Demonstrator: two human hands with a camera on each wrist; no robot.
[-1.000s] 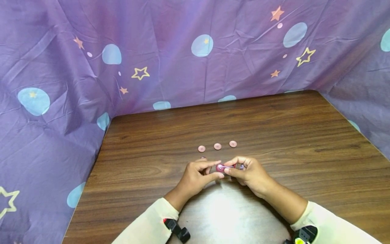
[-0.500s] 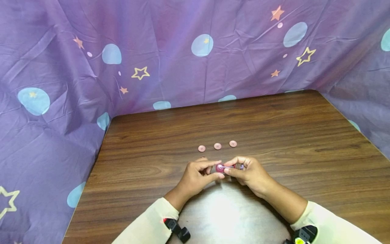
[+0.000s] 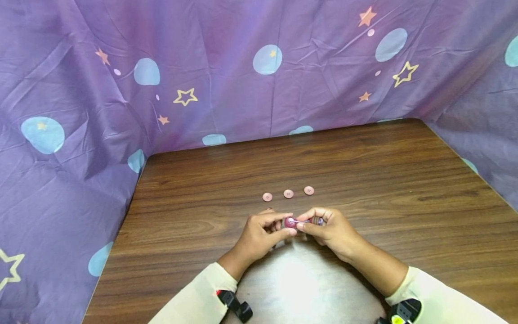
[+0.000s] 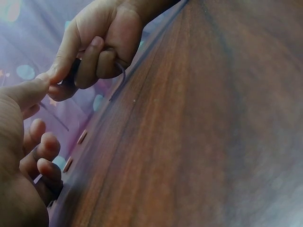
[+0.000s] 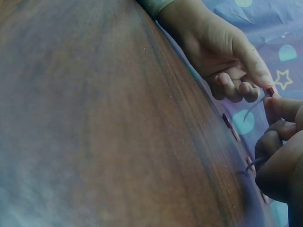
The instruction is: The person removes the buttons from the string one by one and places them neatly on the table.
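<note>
I wear pale cream sleeves (image 3: 194, 297) (image 3: 445, 297), with a black wrist camera (image 3: 233, 305) (image 3: 406, 310) on each.
Left sleeve plain; left camera blocky, rounded black end, small red spot (image 3: 219, 293). Right sleeve matches, creased near my cuff (image 3: 406, 284); right camera rounder, with a bright yellow-green patch (image 3: 398, 320).

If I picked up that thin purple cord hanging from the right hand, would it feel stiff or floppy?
The thin purple cord probably bends easily, since one end curves down out of the right hand. That smooth arc hints it may be slightly springy. Being so slender, it is likely light.
</note>
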